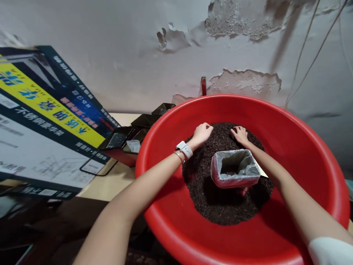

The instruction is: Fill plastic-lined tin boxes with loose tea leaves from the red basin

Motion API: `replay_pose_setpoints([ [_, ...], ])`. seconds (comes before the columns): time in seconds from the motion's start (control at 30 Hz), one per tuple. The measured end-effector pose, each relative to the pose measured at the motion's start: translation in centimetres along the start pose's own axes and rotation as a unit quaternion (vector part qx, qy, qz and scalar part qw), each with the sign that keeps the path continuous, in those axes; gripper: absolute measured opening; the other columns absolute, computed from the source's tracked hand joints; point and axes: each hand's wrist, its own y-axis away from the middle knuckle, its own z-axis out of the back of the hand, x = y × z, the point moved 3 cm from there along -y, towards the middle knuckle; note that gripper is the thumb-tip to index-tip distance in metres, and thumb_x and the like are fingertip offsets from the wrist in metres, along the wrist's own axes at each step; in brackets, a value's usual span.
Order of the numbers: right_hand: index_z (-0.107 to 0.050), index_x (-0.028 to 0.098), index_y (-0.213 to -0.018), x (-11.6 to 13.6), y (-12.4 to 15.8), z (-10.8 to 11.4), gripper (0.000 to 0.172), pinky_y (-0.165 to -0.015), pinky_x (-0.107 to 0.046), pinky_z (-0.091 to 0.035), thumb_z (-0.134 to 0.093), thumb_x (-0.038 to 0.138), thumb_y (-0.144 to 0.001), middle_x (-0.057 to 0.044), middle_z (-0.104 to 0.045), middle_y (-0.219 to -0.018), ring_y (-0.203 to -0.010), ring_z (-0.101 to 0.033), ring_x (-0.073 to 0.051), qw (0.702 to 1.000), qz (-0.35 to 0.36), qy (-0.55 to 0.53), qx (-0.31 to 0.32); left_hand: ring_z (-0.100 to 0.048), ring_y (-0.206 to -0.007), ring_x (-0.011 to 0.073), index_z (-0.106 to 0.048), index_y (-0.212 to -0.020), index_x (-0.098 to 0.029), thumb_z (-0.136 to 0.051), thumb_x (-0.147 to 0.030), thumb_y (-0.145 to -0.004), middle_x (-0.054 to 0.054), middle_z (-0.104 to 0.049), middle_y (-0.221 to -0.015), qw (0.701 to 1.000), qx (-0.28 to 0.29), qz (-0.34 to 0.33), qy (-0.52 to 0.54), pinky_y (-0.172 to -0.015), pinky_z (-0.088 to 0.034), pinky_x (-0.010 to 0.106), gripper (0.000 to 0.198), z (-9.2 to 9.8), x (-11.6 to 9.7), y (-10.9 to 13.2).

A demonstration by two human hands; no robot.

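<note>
A large red basin (171, 125) holds a heap of dark, loose, shredded material (220, 141) that looks like tea leaves or soil. At the heap's far left edge is my left hand (203, 133), its fingers curled in; what they hold, if anything, is hidden. My right hand (241, 135) rests on the far right part of the heap, fingers spread apart. Nearer to me, a box-shaped container lined with a clear plastic bag (237, 179) stands on the heap, a little dark material inside it. My right forearm passes along its right side.
Left of the basin, several dark open boxes (145, 120), some with clear plastic inside, stand on a pale tabletop (99, 187). A large printed cardboard box (52, 121) leans there. Behind is a wall with peeling paint (124, 55); cords (311, 59) hang at the right.
</note>
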Motion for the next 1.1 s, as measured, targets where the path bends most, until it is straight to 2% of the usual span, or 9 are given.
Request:
replay_pose_setpoints([
  [0.1, -0.047, 0.019, -0.134, -1.4, -0.6, 0.8, 0.054, -0.109, -0.052, -0.022, -0.035, 0.05, -0.092, -0.013, -0.037, -0.145, -0.136, -0.025, -0.032, 0.999, -0.035, -0.009, -0.004, -0.064, -0.095, 0.0257, -0.068, -0.09, -0.008, -0.046, -0.033, -0.088, 0.015, -0.07, -0.097, 0.997, 0.022, 0.074, -0.008, -0.076, -0.046, 0.029, 0.033, 0.4, 2.0, -2.9],
  [0.17, -0.044, 0.019, -0.137, -2.1, -1.2, 1.4, 0.056, -0.11, -0.051, -0.023, -0.035, 0.05, -0.092, -0.014, -0.036, -0.147, -0.136, -0.027, -0.032, 0.998, -0.055, -0.017, 0.002, -0.063, -0.097, 0.0279, -0.067, -0.09, -0.005, -0.052, -0.035, -0.087, 0.019, -0.068, -0.099, 0.994, 0.03, 0.107, -0.015, -0.077, -0.047, 0.031, 0.034, -0.2, 3.3, -4.8],
  [0.33, -0.043, 0.014, -0.139, -2.9, -3.0, 1.8, 0.059, -0.111, -0.046, -0.025, -0.039, 0.048, -0.091, -0.017, -0.037, -0.146, -0.136, -0.032, -0.03, 0.996, -0.08, -0.042, 0.02, -0.059, -0.103, 0.0212, -0.056, -0.118, -0.015, -0.056, -0.035, -0.09, 0.009, -0.058, -0.119, 0.984, 0.004, 0.176, 0.006, -0.087, -0.051, 0.042, 0.034, -4.7, 5.7, -8.5],
  [0.43, -0.042, 0.011, -0.139, -2.3, -3.9, 1.0, 0.059, -0.111, -0.041, -0.026, -0.039, 0.046, -0.091, -0.017, -0.04, -0.145, -0.135, -0.035, -0.028, 0.995, -0.071, -0.071, 0.018, -0.055, -0.113, 0.0243, -0.052, -0.124, -0.015, -0.054, -0.036, -0.091, 0.011, -0.053, -0.128, 0.979, -0.046, 0.196, 0.034, -0.094, -0.047, 0.048, 0.04, -7.7, 6.2, -10.0],
  [0.5, -0.041, 0.01, -0.14, -1.3, -4.4, 0.2, 0.059, -0.111, -0.036, -0.027, -0.039, 0.044, -0.092, -0.016, -0.043, -0.143, -0.134, -0.037, -0.025, 0.994, -0.058, -0.097, 0.011, -0.047, -0.125, 0.0284, -0.051, -0.128, -0.015, -0.045, -0.038, -0.095, 0.014, -0.05, -0.136, 0.977, -0.073, 0.192, 0.056, -0.104, -0.036, 0.052, 0.041, -9.1, 6.3, -11.1],
  [0.6, -0.042, 0.012, -0.139, 0.6, -5.0, -1.2, 0.058, -0.11, -0.032, -0.028, -0.042, 0.045, -0.091, -0.013, -0.047, -0.141, -0.132, -0.041, -0.021, 0.989, -0.04, -0.139, 0.003, -0.039, -0.134, 0.0293, -0.052, -0.13, -0.014, -0.031, -0.037, -0.097, 0.015, -0.05, -0.139, 0.977, -0.096, 0.162, 0.095, -0.112, -0.026, 0.047, 0.045, -10.2, 6.3, -12.7],
  [0.8, -0.042, 0.02, -0.138, 2.8, -5.2, -3.0, 0.061, -0.105, -0.026, -0.034, -0.043, 0.054, -0.088, -0.008, -0.053, -0.135, -0.125, -0.049, -0.015, 0.974, -0.029, -0.223, -0.008, -0.044, -0.132, 0.0216, -0.051, -0.132, -0.015, -0.033, -0.039, -0.095, 0.008, -0.05, -0.14, 0.971, -0.106, 0.093, 0.194, -0.11, -0.03, 0.029, 0.048, -11.0, 5.9, -14.3],
  [0.97, -0.046, 0.023, -0.135, 2.9, -5.4, -3.8, 0.066, -0.106, -0.03, -0.033, -0.047, 0.062, -0.082, -0.007, -0.054, -0.134, -0.125, -0.049, -0.017, 0.937, -0.05, -0.345, -0.012, -0.046, -0.129, 0.0221, -0.057, -0.124, -0.016, -0.034, -0.043, -0.095, 0.007, -0.055, -0.135, 0.957, -0.093, 0.076, 0.264, -0.11, -0.031, 0.03, 0.046, -12.1, 5.0, -14.4],
  [1.1, -0.05, 0.023, -0.13, 3.8, -5.2, -3.9, 0.062, -0.106, -0.032, -0.033, -0.046, 0.062, -0.082, -0.006, -0.056, -0.132, -0.123, -0.051, -0.018, 0.933, -0.057, -0.355, -0.021, -0.048, -0.127, 0.023, -0.059, -0.119, -0.016, -0.035, -0.044, -0.094, 0.009, -0.058, -0.132, 0.946, -0.097, 0.068, 0.3, -0.108, -0.032, 0.033, 0.045, -13.0, 4.7, -15.0],
])
